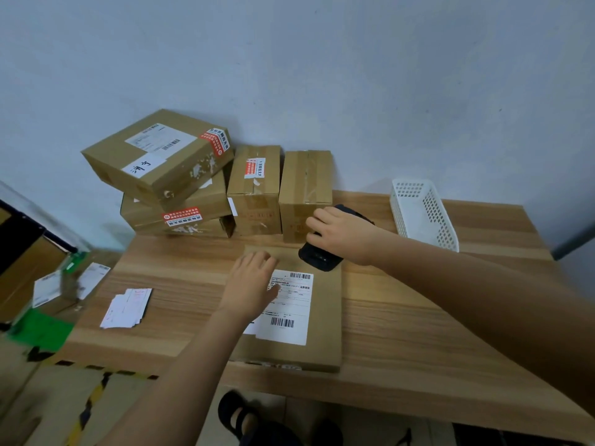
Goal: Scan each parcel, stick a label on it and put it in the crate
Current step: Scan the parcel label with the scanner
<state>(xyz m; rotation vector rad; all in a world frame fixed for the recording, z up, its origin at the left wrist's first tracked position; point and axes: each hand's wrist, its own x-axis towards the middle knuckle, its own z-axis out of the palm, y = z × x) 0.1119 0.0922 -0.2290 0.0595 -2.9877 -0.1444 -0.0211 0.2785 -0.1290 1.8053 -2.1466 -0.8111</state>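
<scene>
A flat brown parcel (323, 323) lies on the wooden table (418, 333) in front of me, with a white shipping label (289, 304) on top. My left hand (249, 284) rests flat on the parcel, fingers straight, covering the label's left edge. My right hand (343, 235) grips a black handheld scanner (318, 255) just above the parcel's far right corner. Several more cardboard parcels (254, 188) are stacked against the wall behind. A small pile of white labels (127, 307) lies on the table to the left.
A white perforated plastic basket (421, 214) stands at the back right of the table. On the floor to the left sits a dark crate (22, 252) with boxes and papers. My feet in dark sandals (238, 416) show below the table's front edge.
</scene>
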